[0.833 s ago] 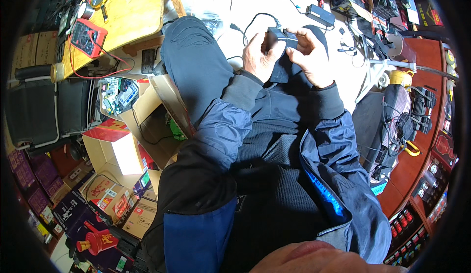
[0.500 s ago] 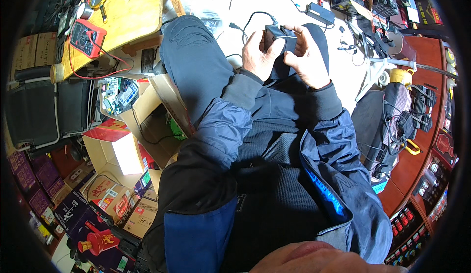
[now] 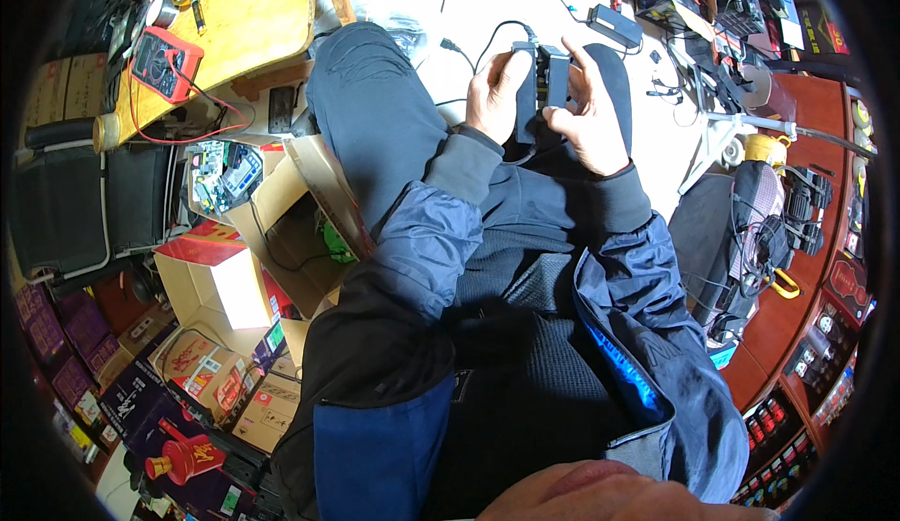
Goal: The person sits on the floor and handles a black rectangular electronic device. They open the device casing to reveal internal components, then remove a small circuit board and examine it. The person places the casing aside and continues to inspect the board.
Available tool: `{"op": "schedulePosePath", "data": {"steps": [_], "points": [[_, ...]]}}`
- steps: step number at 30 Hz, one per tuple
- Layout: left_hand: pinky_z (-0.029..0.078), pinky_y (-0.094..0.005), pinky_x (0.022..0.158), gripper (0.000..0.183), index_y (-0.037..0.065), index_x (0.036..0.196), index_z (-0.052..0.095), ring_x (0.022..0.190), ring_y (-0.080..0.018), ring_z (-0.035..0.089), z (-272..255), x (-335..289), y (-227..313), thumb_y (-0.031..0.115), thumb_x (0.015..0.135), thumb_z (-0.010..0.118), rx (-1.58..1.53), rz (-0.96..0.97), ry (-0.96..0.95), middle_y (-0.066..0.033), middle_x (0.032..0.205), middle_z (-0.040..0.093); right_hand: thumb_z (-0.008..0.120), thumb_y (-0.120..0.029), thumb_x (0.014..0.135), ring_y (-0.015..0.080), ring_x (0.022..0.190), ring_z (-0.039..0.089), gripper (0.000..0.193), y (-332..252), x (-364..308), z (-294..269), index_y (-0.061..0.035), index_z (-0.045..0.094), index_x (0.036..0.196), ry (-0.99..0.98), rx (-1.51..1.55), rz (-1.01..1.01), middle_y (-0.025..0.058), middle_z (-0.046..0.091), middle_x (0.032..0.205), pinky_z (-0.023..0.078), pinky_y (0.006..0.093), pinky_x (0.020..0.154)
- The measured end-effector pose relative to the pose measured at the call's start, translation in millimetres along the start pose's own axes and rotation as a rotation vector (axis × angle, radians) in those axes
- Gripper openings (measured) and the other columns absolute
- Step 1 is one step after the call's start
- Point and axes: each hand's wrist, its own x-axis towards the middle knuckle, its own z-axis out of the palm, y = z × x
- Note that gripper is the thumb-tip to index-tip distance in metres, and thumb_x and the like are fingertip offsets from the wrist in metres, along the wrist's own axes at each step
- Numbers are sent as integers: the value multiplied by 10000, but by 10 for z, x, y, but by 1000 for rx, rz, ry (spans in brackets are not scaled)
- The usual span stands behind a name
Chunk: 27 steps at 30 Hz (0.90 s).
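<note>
Seated, I hold one dark power adapter (image 3: 542, 79) above my knees, far from my body, its long axis running near to far and its far end pointing at the white floor (image 3: 487, 1), where its black cable (image 3: 487, 38) trails off. My left hand (image 3: 494, 95) wraps the adapter's left side, fingers closed on it; my right hand (image 3: 591, 113) clamps the right side, thumb pressed on top. To the far left, one red multimeter (image 3: 164, 52) lies on a yellow wooden table (image 3: 267, 15). Left of my leg, one open cardboard box (image 3: 309, 230) holds something green; a second open box (image 3: 211, 282), red and white, shows a bare inside. A second adapter (image 3: 614, 24) lies on the floor beyond my hands.
</note>
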Motion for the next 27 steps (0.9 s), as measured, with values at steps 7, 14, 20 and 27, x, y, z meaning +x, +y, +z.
{"op": "schedulePosePath", "data": {"steps": [7, 14, 20, 27], "points": [[617, -334, 763, 530, 43, 1297, 616, 864, -202, 736, 26, 42, 88, 495, 1037, 522, -536, -355, 41, -105, 1096, 733, 671, -61, 799, 217, 1230, 572, 819, 123, 44, -97, -24, 366, 1558, 151, 231, 64, 151, 575, 1401, 447, 336, 1069], [638, -410, 732, 661, 34, 1312, 598, 892, -277, 738, 5, 84, 178, 591, 1063, 343, -667, -438, -82, -159, 1124, 725, 519, -162, 877, 289, 1141, 662, 632, 243, 44, -250, 53, 441, 1467, 119, 610, 77, 212, 624, 1323, 548, 398, 987], [642, -444, 726, 732, -19, 1310, 573, 874, -336, 739, -44, 107, 171, 613, 1065, 296, -744, -432, -141, -230, 1097, 712, 523, -286, 876, 381, 1239, 617, 693, 366, 96, -361, 61, 436, 1470, 11, 919, 97, 297, 559, 1397, 522, 479, 1047], [646, -441, 747, 667, 4, 1324, 575, 921, -321, 748, -83, 134, 85, 563, 1085, 301, -675, -410, -53, -176, 1127, 717, 536, -305, 919, 411, 1259, 592, 702, 460, 111, -406, 71, 401, 1496, 19, 1020, 144, 321, 502, 1456, 503, 494, 1068]]}}
